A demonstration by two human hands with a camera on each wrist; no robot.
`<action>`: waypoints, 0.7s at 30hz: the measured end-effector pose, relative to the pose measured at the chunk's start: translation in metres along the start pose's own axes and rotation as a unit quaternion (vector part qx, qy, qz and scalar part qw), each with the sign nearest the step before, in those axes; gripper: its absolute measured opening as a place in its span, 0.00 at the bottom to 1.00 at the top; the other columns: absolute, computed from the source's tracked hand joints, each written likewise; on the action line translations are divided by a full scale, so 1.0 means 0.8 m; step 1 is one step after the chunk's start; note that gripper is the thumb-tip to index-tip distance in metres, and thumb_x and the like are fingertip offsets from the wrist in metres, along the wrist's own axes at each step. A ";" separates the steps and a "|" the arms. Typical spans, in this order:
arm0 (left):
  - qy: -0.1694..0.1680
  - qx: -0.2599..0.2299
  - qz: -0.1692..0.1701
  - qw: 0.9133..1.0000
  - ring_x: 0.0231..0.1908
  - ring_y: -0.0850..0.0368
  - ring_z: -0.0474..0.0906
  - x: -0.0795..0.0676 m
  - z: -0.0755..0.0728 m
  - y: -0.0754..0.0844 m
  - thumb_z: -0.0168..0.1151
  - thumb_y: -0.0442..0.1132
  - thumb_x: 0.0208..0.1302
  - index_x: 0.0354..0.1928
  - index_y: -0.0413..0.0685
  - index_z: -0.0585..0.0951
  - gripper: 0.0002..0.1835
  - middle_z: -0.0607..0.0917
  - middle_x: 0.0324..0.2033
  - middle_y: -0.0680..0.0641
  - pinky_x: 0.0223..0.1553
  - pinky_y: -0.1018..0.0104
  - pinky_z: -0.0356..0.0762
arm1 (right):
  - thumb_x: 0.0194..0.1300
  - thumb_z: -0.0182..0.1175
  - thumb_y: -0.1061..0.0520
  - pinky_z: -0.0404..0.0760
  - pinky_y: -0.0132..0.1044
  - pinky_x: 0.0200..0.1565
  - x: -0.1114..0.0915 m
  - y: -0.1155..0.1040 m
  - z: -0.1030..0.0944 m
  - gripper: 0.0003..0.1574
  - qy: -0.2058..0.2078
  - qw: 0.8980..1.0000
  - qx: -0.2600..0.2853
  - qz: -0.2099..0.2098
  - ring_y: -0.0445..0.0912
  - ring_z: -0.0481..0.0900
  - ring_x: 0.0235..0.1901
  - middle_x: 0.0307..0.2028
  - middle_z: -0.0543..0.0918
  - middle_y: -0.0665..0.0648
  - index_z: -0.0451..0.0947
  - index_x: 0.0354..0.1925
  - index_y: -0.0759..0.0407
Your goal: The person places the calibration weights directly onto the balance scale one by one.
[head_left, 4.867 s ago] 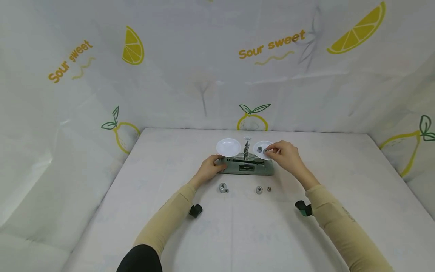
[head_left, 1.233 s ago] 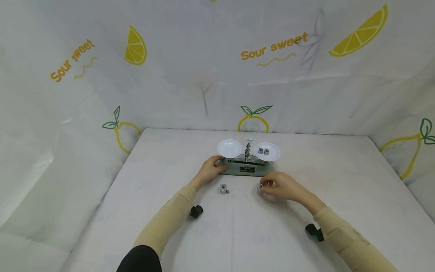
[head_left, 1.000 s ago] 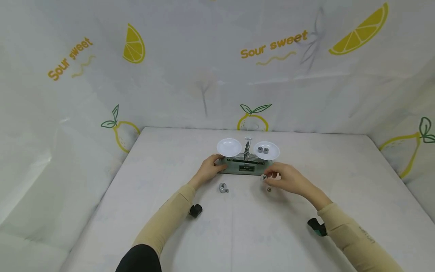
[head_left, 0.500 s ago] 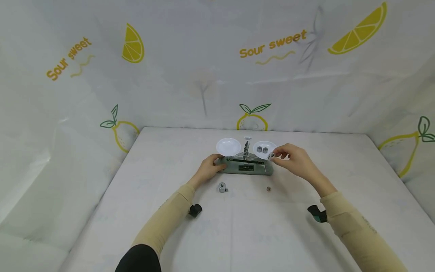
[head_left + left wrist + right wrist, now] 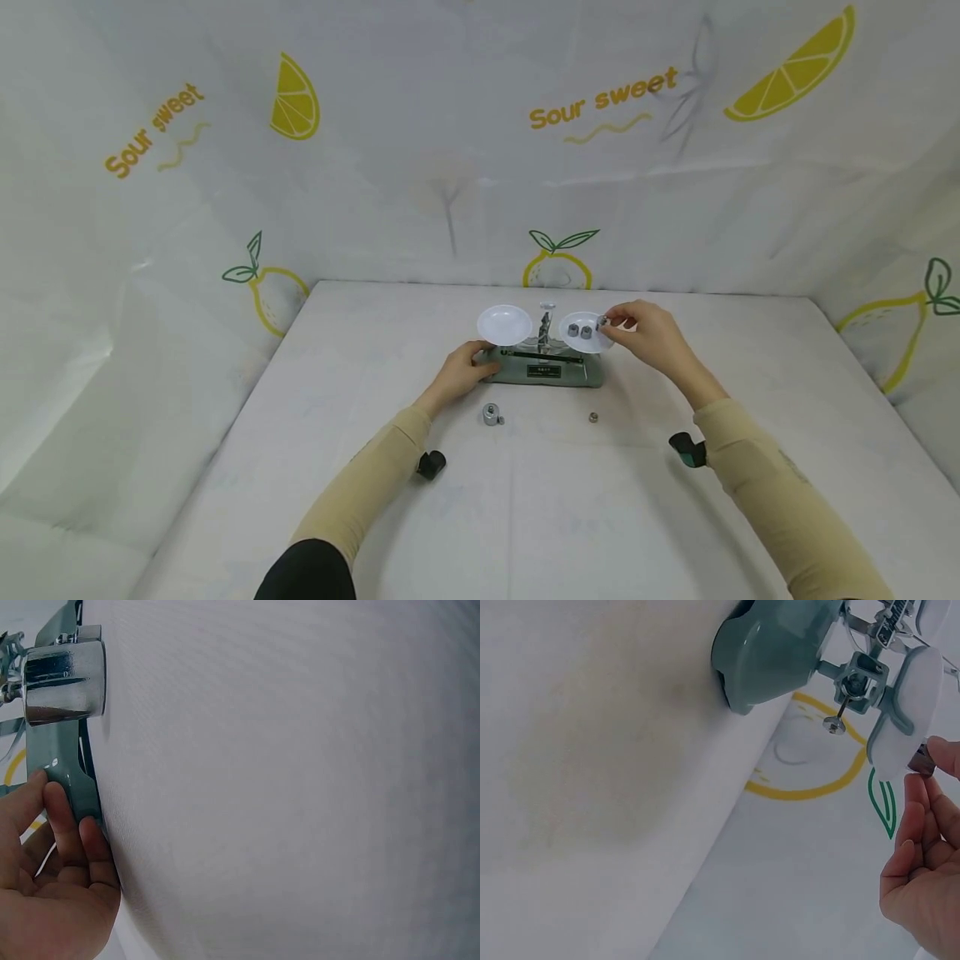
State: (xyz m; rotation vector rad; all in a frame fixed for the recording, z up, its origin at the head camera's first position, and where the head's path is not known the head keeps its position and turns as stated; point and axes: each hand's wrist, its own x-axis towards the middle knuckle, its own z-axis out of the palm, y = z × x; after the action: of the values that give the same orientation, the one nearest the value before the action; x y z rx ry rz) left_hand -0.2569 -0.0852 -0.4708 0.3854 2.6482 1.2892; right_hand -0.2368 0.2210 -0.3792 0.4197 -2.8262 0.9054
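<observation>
Small silver metal cylinder weight (image 5: 602, 322) sits at the fingertips of the right hand (image 5: 649, 335), pinched between the thumb and bent fingers, which are closed to just the weight's width. It is at the right edge of the right-hand round white pan (image 5: 588, 347); whether it touches the pan cannot be told. Two more silver weights (image 5: 580, 332) stand side by side in that pan, left of the pinched one. Beneath is the grey-green balance scale (image 5: 576, 377), with a dark nameplate (image 5: 543, 371) in front and a second round white pan (image 5: 505, 325) on the left. The left hand (image 5: 455, 372) grips the base's left end, fingers bent about it and thumb in front. Nearer on the white-covered table (image 5: 510, 517) stand a larger silver knobbed weight (image 5: 491, 413), a tiny weight (image 5: 501, 421) just beside it, and, well apart rightward, another small weight (image 5: 593, 417). Behind rises a white backdrop (image 5: 420, 208) printed with yellow lemons.
</observation>
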 end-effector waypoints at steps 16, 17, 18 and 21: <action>-0.007 -0.006 -0.007 1.000 0.49 0.49 0.76 0.000 -0.002 0.002 0.60 0.46 0.63 0.61 0.48 0.71 0.25 0.73 0.61 0.45 0.46 0.61 0.77 | 0.60 0.61 0.57 0.66 0.39 0.37 0.014 0.008 0.013 0.16 -0.005 1.000 -0.015 0.001 0.53 0.70 0.36 0.33 0.82 0.62 0.80 0.43 0.68; -0.006 -0.005 -0.005 1.000 0.49 0.49 0.76 0.000 -0.002 0.001 0.60 0.46 0.63 0.61 0.48 0.71 0.25 0.73 0.60 0.45 0.46 0.60 0.77 | 0.60 0.61 0.57 0.66 0.39 0.37 0.014 0.008 0.013 0.16 -0.004 1.000 -0.015 -0.001 0.53 0.70 0.36 0.33 0.82 0.62 0.80 0.43 0.68; -0.006 -0.005 -0.006 1.000 0.49 0.49 0.76 0.000 -0.002 0.001 0.60 0.46 0.63 0.61 0.48 0.71 0.25 0.74 0.60 0.45 0.46 0.60 0.77 | 0.60 0.61 0.57 0.66 0.39 0.37 0.014 0.009 0.014 0.16 -0.003 1.000 -0.015 -0.003 0.53 0.71 0.36 0.33 0.82 0.62 0.80 0.43 0.68; -0.007 -0.004 -0.007 1.000 0.49 0.50 0.76 0.000 -0.001 0.000 0.59 0.46 0.63 0.61 0.48 0.71 0.25 0.74 0.60 0.45 0.46 0.61 0.77 | 0.60 0.61 0.58 0.66 0.39 0.37 0.015 0.010 0.015 0.16 -0.001 1.000 -0.015 -0.005 0.53 0.70 0.35 0.33 0.82 0.62 0.81 0.43 0.68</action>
State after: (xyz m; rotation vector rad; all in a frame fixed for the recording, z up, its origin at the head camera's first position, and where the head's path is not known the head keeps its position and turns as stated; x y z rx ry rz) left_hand -0.2575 -0.0857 -0.4705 0.3731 2.6292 1.2892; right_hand -0.2514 0.2174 -0.3904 0.4302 -2.8333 0.8592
